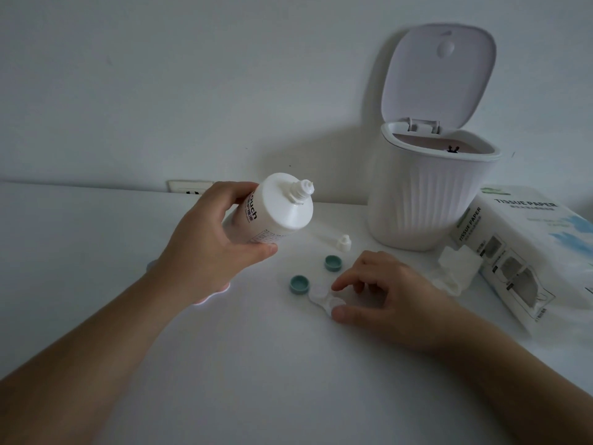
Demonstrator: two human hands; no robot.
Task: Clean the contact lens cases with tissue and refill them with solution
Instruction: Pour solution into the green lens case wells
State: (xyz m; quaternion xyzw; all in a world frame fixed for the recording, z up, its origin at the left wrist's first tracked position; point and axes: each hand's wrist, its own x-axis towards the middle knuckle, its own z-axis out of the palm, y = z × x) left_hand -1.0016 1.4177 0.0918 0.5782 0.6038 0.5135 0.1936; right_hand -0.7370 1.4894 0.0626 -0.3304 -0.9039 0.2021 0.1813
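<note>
My left hand (pixel 205 242) grips a white solution bottle (pixel 276 208), tilted with its uncapped nozzle pointing up and right, above the table. The bottle's small white cap (pixel 343 243) lies on the table beyond the case. A white contact lens case (pixel 322 298) lies open on the white table (pixel 224 364). My right hand (pixel 388 293) pinches the case's right well between thumb and forefinger. Two teal lids lie off the case: one (pixel 299 283) just left of it, the other (pixel 333 262) behind it.
A white ribbed bin (pixel 426 200) stands at the back right with its lid flipped up. A tissue paper pack (pixel 526 252) lies at the right edge, with a tissue (pixel 452 268) sticking out toward my right hand. A wall socket (pixel 189 187) sits behind the bottle.
</note>
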